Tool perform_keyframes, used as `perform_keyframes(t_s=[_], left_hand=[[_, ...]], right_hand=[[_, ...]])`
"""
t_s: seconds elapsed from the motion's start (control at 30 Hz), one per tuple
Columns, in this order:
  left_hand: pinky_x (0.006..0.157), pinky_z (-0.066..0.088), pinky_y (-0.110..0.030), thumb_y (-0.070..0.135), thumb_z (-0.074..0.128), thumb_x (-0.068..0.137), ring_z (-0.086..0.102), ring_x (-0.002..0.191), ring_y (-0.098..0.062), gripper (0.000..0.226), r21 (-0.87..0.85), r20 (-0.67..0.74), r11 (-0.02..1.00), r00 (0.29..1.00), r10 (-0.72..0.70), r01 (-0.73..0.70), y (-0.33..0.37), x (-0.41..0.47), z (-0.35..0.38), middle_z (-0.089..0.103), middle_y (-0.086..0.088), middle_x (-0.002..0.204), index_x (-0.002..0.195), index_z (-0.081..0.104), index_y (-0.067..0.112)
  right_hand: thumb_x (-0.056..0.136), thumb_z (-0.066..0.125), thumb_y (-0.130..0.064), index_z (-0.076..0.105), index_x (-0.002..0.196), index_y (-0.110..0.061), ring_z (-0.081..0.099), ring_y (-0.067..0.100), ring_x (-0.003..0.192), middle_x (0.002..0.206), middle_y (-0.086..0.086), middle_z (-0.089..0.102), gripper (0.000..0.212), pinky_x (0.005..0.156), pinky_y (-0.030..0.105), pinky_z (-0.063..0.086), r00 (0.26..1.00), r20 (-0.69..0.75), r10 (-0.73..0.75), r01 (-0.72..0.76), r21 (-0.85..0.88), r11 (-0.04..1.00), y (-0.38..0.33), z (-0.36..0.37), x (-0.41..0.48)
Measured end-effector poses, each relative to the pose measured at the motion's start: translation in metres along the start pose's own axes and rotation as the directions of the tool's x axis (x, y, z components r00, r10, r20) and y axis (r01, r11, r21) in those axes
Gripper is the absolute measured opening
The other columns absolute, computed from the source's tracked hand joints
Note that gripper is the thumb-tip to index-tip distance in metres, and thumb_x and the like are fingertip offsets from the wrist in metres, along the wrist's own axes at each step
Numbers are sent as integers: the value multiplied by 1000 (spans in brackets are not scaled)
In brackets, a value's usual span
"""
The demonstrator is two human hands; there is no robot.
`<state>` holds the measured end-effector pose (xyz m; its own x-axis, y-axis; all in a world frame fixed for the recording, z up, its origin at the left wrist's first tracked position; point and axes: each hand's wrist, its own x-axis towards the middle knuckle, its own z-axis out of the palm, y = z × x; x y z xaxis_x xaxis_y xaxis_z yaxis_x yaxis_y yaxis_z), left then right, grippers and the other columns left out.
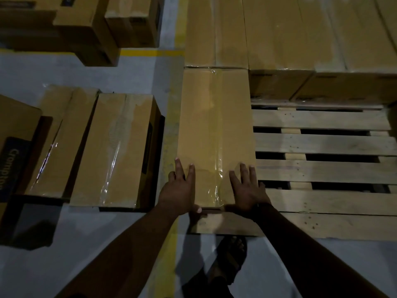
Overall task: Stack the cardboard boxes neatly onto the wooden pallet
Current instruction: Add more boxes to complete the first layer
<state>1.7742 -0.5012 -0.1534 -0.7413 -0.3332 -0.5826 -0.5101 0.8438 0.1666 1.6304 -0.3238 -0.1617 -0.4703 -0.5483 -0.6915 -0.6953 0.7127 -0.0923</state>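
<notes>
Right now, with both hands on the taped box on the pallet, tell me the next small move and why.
Probably lift both hands off. The left hand and right hand lie flat on the taped box, which already rests on the pallet, its far end seemingly against the back row. Another floor box waits at left.

Grey floor (86, 74) with yellow lines (150, 53), perhaps tape; dark sandal (231, 259) at bottom.

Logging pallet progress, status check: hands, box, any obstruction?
Left hand, right hand flat on box top. Box on pallet left edge, against back row. Nothing in the way.
</notes>
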Motion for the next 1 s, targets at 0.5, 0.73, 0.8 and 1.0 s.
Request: perform_keyframes(t_s=[0.5, 0.73, 0.8, 1.0], left_hand=[[126, 9, -46, 88, 56, 75, -15, 156, -38, 131, -53, -118, 998, 993, -26, 20, -5, 16, -1, -27, -20, 166, 162, -15, 21], [126, 11, -40, 73, 62, 86, -1, 158, -30, 121, -87, -93, 996, 995, -28, 20, -19, 32, -20, -14, -14, 171, 163, -14, 18], [128, 14, -40, 73, 58, 88, 3, 158, -28, 116, -126, -114, 992, 993, -26, 11, -24, 35, -26, -3, -11, 172, 163, -11, 19], [124, 19, -38, 69, 43, 98, 14, 157, -28, 95, -133, -216, 991, 975, -51, 23, -51, 38, -40, 15, -7, 171, 165, -3, 19]], right_hand=[[91, 38, -78, 7, 161, -22, -9, 41, 154, 168, 17, -9, 95, 122, 60, 7, 965, -260, -39, 57, 62, 996, -7, 3, 13], [95, 42, -69, 0, 162, -23, -16, 43, 153, 166, 18, -18, 91, 122, 64, 6, 980, -187, -69, 74, 20, 997, -21, -14, 29], [97, 43, -67, -2, 161, -23, -17, 44, 152, 166, 18, -19, 90, 121, 64, 4, 983, -174, -51, 58, 36, 998, -28, -18, 32], [99, 44, -62, 4, 162, -20, -8, 41, 154, 168, 16, -10, 86, 122, 61, 8, 967, -220, -125, 142, 65, 988, -58, -40, 47]])
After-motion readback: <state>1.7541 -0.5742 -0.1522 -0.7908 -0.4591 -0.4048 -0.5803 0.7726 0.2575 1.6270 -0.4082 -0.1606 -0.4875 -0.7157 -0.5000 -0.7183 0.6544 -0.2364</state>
